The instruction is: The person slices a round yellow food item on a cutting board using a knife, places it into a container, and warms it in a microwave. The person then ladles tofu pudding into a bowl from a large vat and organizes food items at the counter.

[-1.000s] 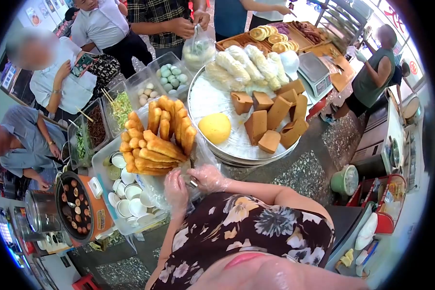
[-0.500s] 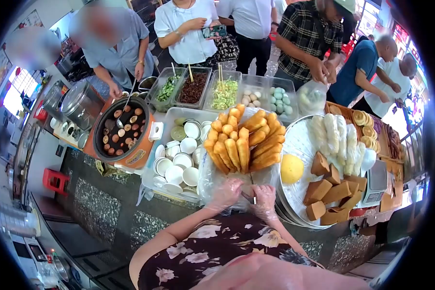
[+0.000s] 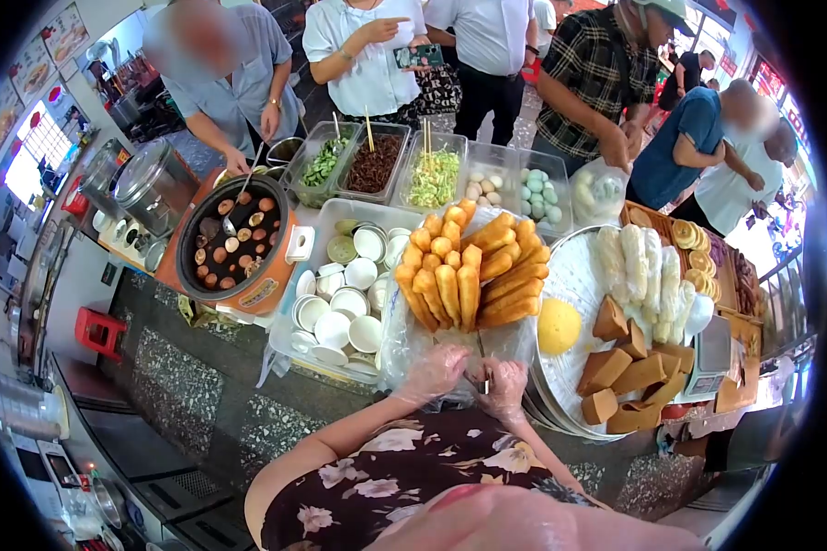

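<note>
Both my hands wear clear plastic gloves at the near edge of a plastic-lined tray (image 3: 397, 342). Fried dough sticks (image 3: 469, 274) are piled in that tray, just beyond my fingers. My right hand (image 3: 503, 384) is closed around a slim metal tool (image 3: 484, 375), partly hidden by the fingers; its exact kind is unclear. Close by on the left, my left hand (image 3: 439, 369) has its fingers curled over the clear plastic lining. What it holds, if anything, is hidden.
White cups (image 3: 333, 327) fill a tub at left, beside a pot of eggs (image 3: 219, 283) stirred by another person. A round tray (image 3: 560, 404) at right bears brown blocks (image 3: 636, 371) and a yellow ball (image 3: 558, 326). Food tubs (image 3: 372, 167) line the back; people stand behind.
The view has shifted slightly, so the counter sits a little lower. My right hand has turned, and the metal tool shows less between my hands. The dough sticks remain piled.
</note>
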The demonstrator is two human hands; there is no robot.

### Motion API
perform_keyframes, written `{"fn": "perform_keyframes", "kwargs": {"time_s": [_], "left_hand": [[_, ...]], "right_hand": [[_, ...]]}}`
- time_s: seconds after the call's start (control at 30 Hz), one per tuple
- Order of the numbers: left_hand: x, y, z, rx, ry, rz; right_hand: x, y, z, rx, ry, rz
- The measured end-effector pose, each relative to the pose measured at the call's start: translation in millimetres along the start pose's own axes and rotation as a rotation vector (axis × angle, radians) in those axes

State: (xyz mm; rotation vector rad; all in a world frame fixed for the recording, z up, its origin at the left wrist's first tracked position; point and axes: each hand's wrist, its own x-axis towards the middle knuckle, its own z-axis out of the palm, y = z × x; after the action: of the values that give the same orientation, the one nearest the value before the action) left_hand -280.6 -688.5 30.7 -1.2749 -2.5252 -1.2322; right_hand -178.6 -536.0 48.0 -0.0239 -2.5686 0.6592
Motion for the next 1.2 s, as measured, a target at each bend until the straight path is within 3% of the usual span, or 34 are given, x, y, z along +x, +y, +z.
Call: {"fn": "perform_keyframes", "kwargs": {"time_s": [0.1,0.23,0.43,0.5,0.6,0.77,0.83,1.2], "left_hand": [[1,4,-4,-0.017,0.009,0.005],[6,12,-16,-0.145,-0.069,0.023],[16,28,-38,-0.28,-0.293,0.19],[17,27,-26,-0.17,-0.253,0.415],[17,25,-14,-0.298,-0.242,0.294],[21,27,-8,-0.425,-0.164,0.286],[18,26,-8,-0.438,-0.166,0.122],[10,23,0,-0.232,-0.073,0.224]], "right_hand": [[-6,3,9,-0.045,-0.025,0.111],[-3,1,5,-0.02,-0.031,0.079],[-3,1,5,0.011,-0.046,0.15],[-7,13,10,0.008,-0.021,-0.007],[-5,9,10,0.038,0.026,0.002],[-1,0,4,0.013,-0.018,0.097],[-3,2,8,0.072,0.083,0.105],[-31,13,-39,-0.141,-0.002,-0.192]]}}
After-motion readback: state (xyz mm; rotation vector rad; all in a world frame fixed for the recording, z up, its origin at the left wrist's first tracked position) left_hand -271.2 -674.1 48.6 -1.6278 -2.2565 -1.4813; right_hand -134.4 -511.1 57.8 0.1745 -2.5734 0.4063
